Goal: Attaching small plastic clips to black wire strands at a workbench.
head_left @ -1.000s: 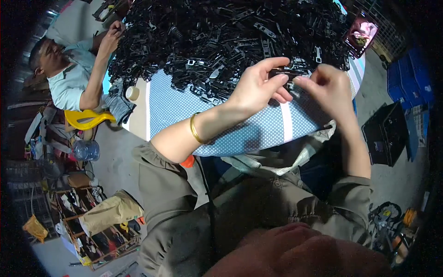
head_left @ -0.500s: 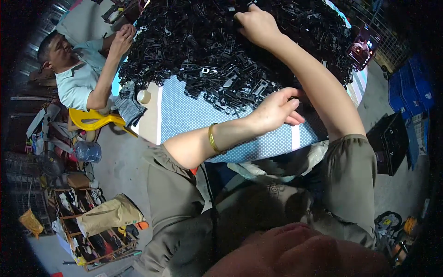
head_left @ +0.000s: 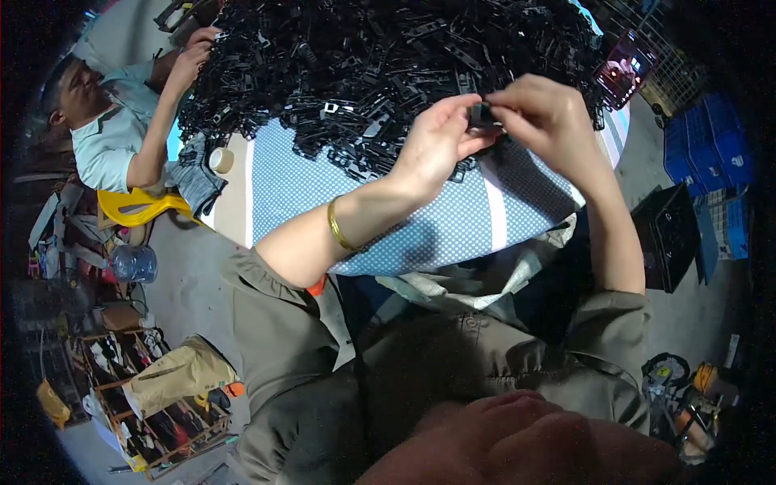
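A broad heap of small black plastic parts covers the far part of the table. In front of its near right edge, my two hands meet at a small dark part. My left hand, with a gold bangle on the wrist, pinches it from the left between thumb and fingers. From the right, my right hand closes its fingertips on the same piece. Fingers cover much of the part, so its exact shape cannot be made out.
A patterned blue cloth covers the table's near side. A tape roll and grey fabric lie at its left edge. A co-worker sits at the left, hands at the heap. A lit phone stands at the right; blue crates are beyond.
My right hand has come back from the far heap to my left hand. My left hand has risen slightly and now pinches a dark part. The co-worker's hands have shifted at the heap's edge.
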